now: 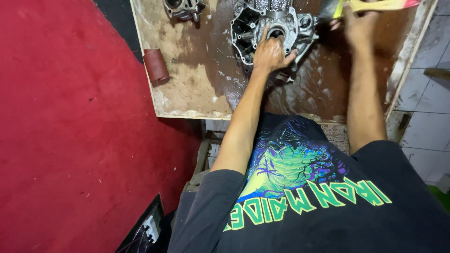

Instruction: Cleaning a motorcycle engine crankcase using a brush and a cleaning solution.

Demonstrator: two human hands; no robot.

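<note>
A grey metal engine casing (286, 26) lies on a wet, stained wooden board (197, 89). My left hand (271, 52) rests on the casing, fingers spread over its near side around a round opening. My right hand (358, 26) is at the board's far right and grips a brush with a yellow and pink handle (375, 4), its dark bristles near the casing's right edge. The hand is blurred.
A second grey engine part (183, 8) sits at the board's far left. A brown roll of sandpaper (156, 66) lies on the board's left edge. A red surface (65, 126) fills the left. White floor tiles (429, 131) lie to the right. A white socket strip (151, 228) lies below.
</note>
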